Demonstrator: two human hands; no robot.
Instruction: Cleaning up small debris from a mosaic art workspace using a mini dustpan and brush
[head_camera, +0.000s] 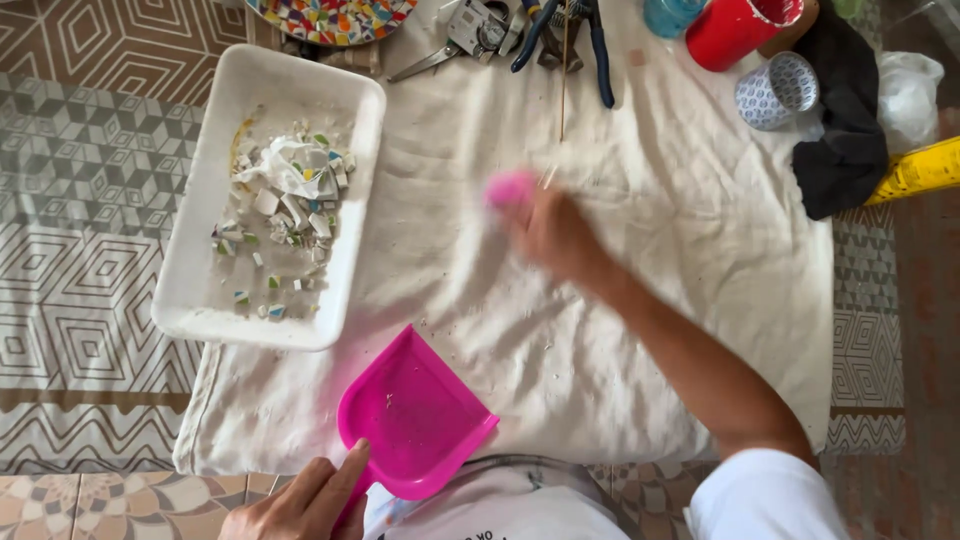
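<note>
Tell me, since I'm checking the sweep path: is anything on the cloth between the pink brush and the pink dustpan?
Nothing visible. The brush in the right hand and the dustpan held by the left hand have only bare cloth with tiny crumbs between them. The white tray sits off to the side.

Patterned geometric floor mat (90, 230), grey/beige; tiled floor (120, 505) at bottom.

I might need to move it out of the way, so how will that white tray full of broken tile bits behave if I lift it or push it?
The white tray looks rigid, so it should lift without flexing. The tile pieces lie loose, heaped toward one end, so tilting would likely send them sliding. It sits partly on the wrinkled cloth, so pushing may drag or bunch the fabric.
</note>
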